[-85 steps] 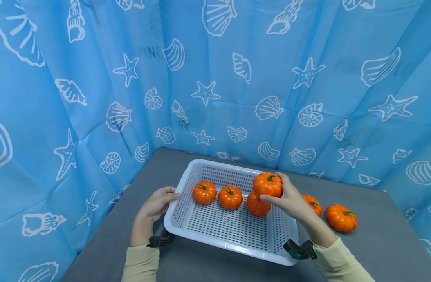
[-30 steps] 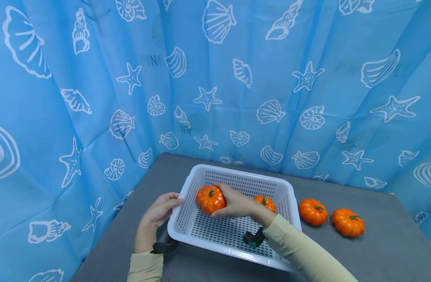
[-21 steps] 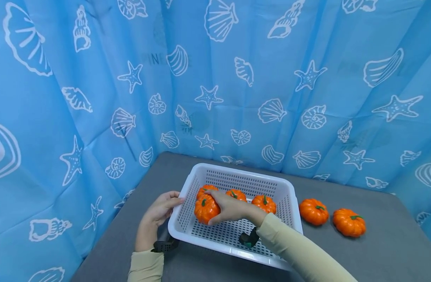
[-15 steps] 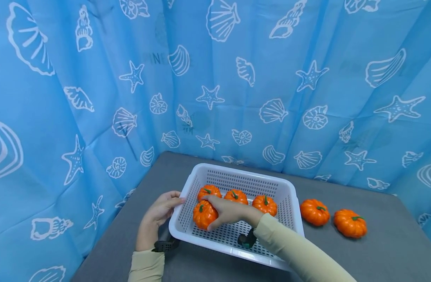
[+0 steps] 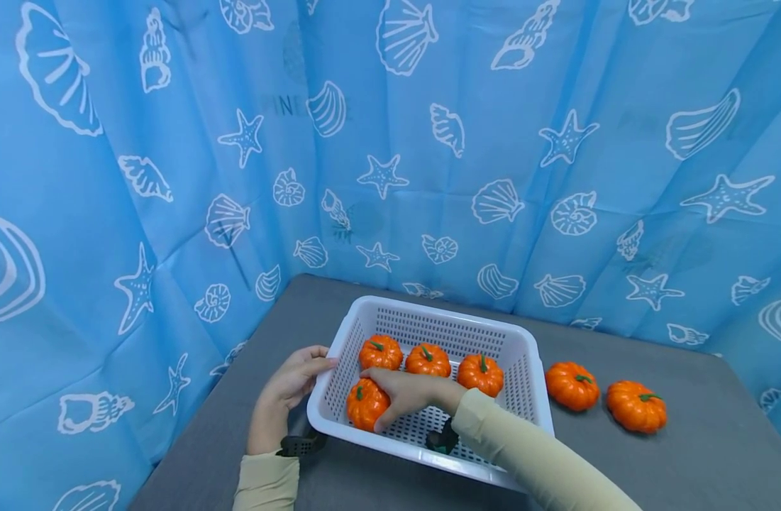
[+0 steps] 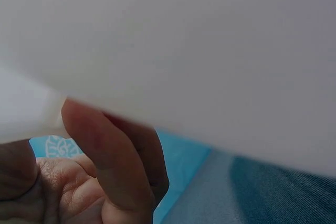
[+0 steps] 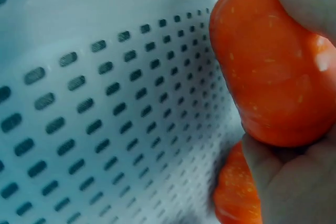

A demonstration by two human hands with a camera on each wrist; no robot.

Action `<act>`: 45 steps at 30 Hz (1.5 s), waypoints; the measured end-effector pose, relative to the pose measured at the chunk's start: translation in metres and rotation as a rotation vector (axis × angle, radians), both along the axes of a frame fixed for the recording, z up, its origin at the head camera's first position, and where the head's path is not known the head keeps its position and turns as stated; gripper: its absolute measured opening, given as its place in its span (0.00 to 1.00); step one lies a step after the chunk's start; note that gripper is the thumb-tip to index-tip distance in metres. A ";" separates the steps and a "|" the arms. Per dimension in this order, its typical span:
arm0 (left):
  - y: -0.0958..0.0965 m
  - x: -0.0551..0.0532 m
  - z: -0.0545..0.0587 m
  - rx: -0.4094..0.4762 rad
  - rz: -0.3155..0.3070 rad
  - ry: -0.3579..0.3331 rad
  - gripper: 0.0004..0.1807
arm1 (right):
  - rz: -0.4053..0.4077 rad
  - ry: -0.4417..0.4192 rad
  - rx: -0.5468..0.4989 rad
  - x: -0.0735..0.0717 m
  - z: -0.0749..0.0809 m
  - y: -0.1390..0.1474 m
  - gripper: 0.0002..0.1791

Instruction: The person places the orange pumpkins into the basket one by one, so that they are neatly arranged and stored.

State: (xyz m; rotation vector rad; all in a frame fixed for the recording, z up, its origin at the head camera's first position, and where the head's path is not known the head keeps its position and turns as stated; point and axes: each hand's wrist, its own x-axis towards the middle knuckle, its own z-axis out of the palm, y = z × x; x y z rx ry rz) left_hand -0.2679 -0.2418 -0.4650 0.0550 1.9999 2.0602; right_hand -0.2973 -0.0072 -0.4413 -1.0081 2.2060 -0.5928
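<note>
My right hand (image 5: 403,392) grips an orange pumpkin (image 5: 367,404) with a green stem, low in the front left corner of the white perforated basket (image 5: 428,463). In the right wrist view, thumb and fingers hold that pumpkin (image 7: 273,66) from opposite sides. Three more pumpkins stand in a row along the basket's back: a left one (image 5: 380,353), a middle one (image 5: 428,360) and a right one (image 5: 481,375). My left hand (image 5: 294,381) holds the basket's left rim between thumb and fingers. The left wrist view shows its curled fingers (image 6: 113,156) under the pale basket wall (image 6: 184,66).
Two pumpkins lie on the grey table (image 5: 677,397) right of the basket: a nearer one (image 5: 572,387) and a farther-right one (image 5: 636,407). A blue curtain (image 5: 390,142) with white shells hangs behind and at the left.
My right hand has carried the pumpkin from above the basket's right side to the left, then forward and down into the front left corner. My left hand stays on the rim.
</note>
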 end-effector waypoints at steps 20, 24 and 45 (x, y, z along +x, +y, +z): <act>0.001 0.002 0.003 -0.003 -0.018 0.010 0.23 | 0.011 -0.022 0.028 -0.002 -0.018 -0.001 0.48; 0.000 0.001 0.003 -0.005 -0.023 0.018 0.23 | -0.001 -0.028 0.027 -0.003 -0.020 -0.002 0.49; 0.000 0.001 0.004 0.011 -0.032 0.013 0.23 | -0.004 -0.021 -0.026 -0.003 0.000 0.003 0.51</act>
